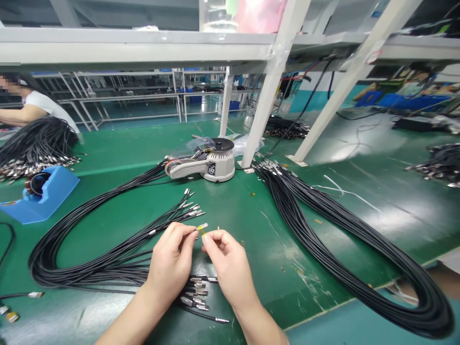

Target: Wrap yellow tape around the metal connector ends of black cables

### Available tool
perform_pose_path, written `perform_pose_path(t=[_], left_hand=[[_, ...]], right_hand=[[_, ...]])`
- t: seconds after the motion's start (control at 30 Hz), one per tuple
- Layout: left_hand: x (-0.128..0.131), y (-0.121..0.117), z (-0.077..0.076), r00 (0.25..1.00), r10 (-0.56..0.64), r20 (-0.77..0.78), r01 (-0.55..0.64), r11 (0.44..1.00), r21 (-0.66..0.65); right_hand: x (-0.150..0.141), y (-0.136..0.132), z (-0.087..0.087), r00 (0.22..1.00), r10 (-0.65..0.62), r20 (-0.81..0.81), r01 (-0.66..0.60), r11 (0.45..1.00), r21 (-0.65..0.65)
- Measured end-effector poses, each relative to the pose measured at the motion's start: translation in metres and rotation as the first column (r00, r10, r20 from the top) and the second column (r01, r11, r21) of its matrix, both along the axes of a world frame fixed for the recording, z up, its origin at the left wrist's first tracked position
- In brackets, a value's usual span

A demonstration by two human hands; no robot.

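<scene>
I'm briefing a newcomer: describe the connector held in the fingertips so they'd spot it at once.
On the green table, find the grey-white machine. Nearer the viewer, the left hand pinches the connector, close to the right hand. A yellow strip at it sets it apart from the silvery plugs lying just behind it, which show none.

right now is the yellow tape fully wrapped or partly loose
Partly loose: the yellow tape sticks out below the connector, toward the right hand.

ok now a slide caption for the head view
The left hand holds a cable plug while the right hand pinches yellow tape at it, above a green table.
</scene>
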State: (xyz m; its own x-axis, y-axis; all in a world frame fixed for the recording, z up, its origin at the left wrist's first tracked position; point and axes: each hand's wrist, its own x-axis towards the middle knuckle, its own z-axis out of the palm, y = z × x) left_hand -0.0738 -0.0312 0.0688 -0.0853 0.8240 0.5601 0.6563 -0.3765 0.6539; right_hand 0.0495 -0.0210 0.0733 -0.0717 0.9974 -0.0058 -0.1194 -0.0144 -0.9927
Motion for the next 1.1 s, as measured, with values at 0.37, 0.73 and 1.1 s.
perform_pose_path(t=[0.37, 0.73, 1.1], left_hand=[[0.0, -0.001, 0.003, 0.928, 0.069, 0.366, 0.077, 0.926, -0.369], [0.0, 0.001, 0.013, 0.773, 0.107, 0.625, 0.277, 0.83, -0.484], [-0.004, 0.004, 0.014, 0.576, 0.108, 0.81, 0.48, 0.758, -0.442]], right_hand=[[-0.003, 0.0, -0.001, 0.988, -0.044, 0.148, 0.027, 0.993, 0.111], [-0.003, 0.002, 0.0, 0.974, -0.055, 0.22, 0.012, 0.982, 0.19], [-0.006, 0.005, -0.003, 0.979, -0.032, 0.203, -0.007, 0.982, 0.191]])
